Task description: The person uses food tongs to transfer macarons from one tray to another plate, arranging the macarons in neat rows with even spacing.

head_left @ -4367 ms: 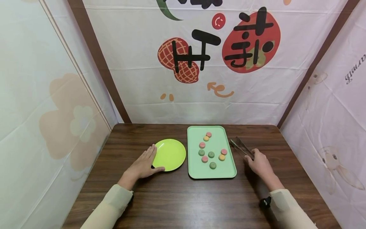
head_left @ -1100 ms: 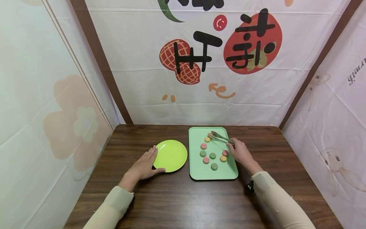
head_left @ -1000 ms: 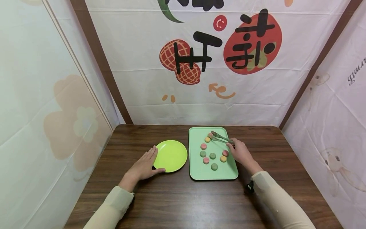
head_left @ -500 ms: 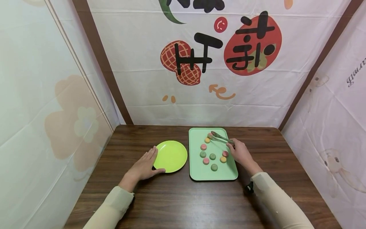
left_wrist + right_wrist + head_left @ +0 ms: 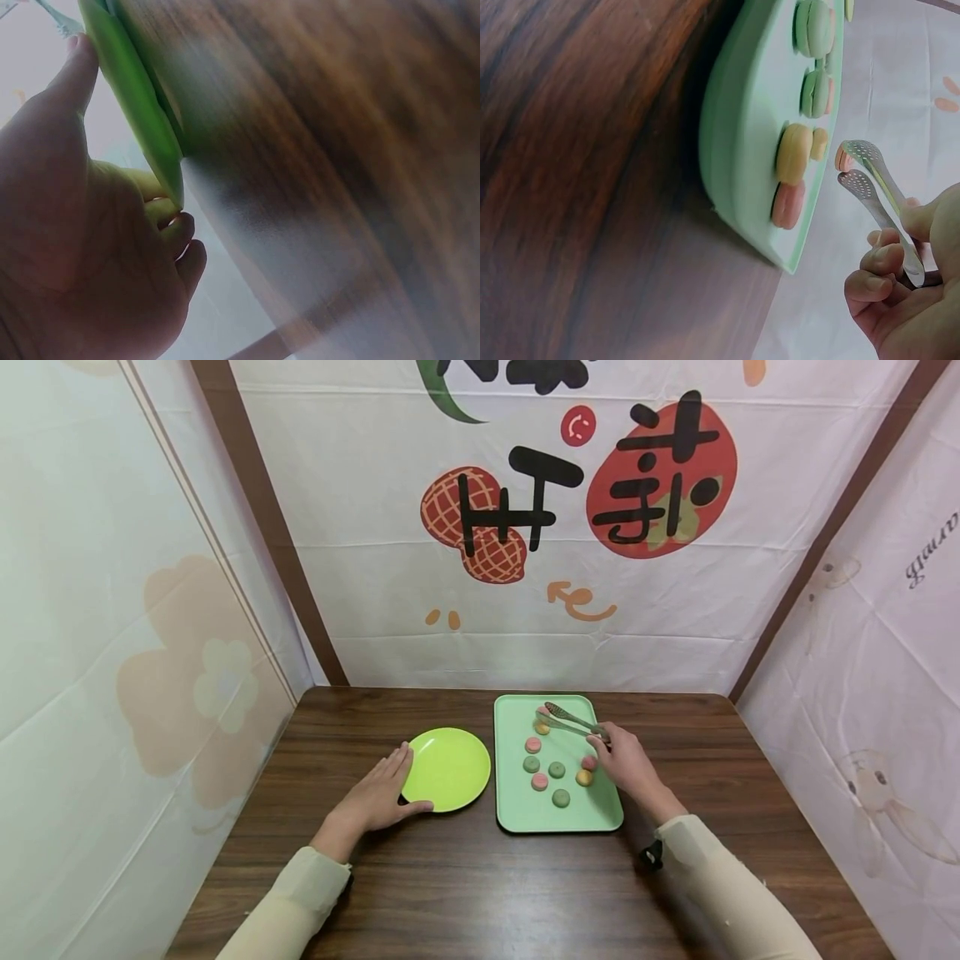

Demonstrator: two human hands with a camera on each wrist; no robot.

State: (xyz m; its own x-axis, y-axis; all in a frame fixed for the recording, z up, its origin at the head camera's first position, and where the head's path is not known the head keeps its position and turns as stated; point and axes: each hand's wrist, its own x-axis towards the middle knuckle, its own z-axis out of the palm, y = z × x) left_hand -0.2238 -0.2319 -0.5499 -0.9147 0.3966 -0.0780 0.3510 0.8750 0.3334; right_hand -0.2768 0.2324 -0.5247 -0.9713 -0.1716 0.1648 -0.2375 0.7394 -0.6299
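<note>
A wooden table (image 5: 450, 885) is seen from above. On it a lime plate (image 5: 452, 770) is set to the left and a mint tray (image 5: 517, 810) to its right, with only a narrow gap between. The plate's left rim is touched by the left hand (image 5: 377, 796), its fingers straight and together, the thumb spread away along the near edge. Metal tongs (image 5: 574, 718) are gripped in the right hand (image 5: 628, 765), thumb and fingers curled round them. Between the tips a pink macaron (image 5: 841, 159) is held over the tray's far end; in the right wrist view it is seen against the backdrop (image 5: 360, 577), so the step in hand is judged to be a lift. Steady pressure and more height seem called for, as a yellow macaron (image 5: 542, 727) lies just below the tips and the tray's raised rim must be cleared. At the far side, room is limited by the backdrop; more is offered toward the tray's near-left corner and the broad wood in front.
</note>
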